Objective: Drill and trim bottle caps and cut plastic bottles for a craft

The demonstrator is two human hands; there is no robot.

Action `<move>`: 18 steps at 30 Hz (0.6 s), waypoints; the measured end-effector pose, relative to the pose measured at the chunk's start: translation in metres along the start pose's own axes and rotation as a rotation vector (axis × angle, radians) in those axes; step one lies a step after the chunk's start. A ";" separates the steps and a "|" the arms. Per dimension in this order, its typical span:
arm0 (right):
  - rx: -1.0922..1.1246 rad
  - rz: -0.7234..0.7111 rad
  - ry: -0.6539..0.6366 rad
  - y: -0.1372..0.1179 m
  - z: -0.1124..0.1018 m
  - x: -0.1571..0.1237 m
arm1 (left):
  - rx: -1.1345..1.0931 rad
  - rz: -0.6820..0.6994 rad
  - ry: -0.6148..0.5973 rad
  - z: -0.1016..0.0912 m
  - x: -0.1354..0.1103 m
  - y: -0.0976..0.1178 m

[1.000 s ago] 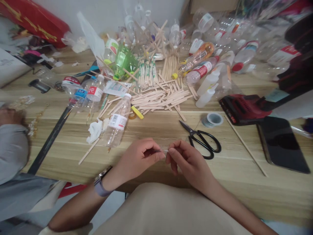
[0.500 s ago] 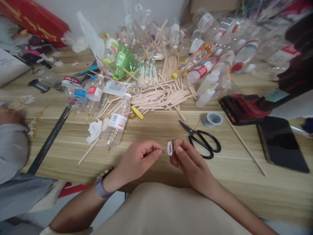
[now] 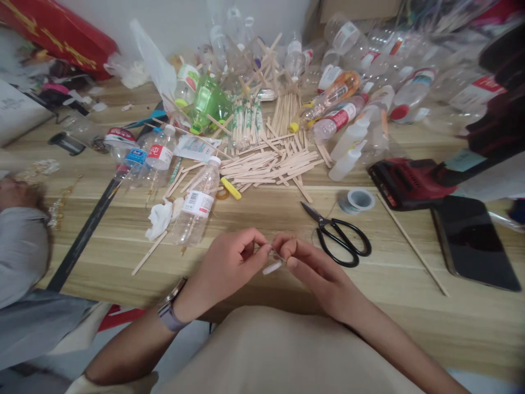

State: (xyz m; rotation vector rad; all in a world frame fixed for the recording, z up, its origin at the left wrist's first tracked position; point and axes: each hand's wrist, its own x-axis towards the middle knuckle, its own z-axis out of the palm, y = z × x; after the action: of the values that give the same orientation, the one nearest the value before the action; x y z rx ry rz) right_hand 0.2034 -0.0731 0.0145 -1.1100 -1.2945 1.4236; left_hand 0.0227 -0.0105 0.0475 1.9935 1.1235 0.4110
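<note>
My left hand (image 3: 229,262) and my right hand (image 3: 311,268) meet fingertip to fingertip just above the near edge of the wooden table (image 3: 262,219). Both are pinched shut. Between them is a small white plastic ring (image 3: 272,267) on a thin wire or stick, held by both hands; the thin piece is too fine to name. A watch (image 3: 169,311) is on my left wrist. Black scissors (image 3: 340,235) lie just right of my right hand.
A roll of grey tape (image 3: 356,200), a red tool (image 3: 410,180) and a black phone (image 3: 471,241) lie to the right. Wooden sticks (image 3: 270,164) and several plastic bottles (image 3: 197,202) crowd the middle and back. Another person's grey sleeve (image 3: 20,251) is at left.
The white ring, held upright at my right fingertips half a second ago, now lies tilted lower between both hands. My hands have drawn closer together.
</note>
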 end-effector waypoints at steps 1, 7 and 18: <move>-0.031 0.005 0.008 0.000 0.000 0.001 | -0.007 -0.001 0.005 -0.001 0.000 0.001; -0.142 0.067 0.123 0.003 0.006 0.005 | 0.047 0.077 0.052 0.003 -0.002 -0.001; -0.534 -0.026 0.179 0.001 0.007 0.006 | 0.669 0.764 0.247 0.009 -0.004 -0.012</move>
State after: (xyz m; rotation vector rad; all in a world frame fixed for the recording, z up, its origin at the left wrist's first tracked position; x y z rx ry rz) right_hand 0.1957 -0.0684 0.0134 -1.5226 -1.5949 0.9495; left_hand 0.0188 -0.0146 0.0329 3.0254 0.6227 0.7528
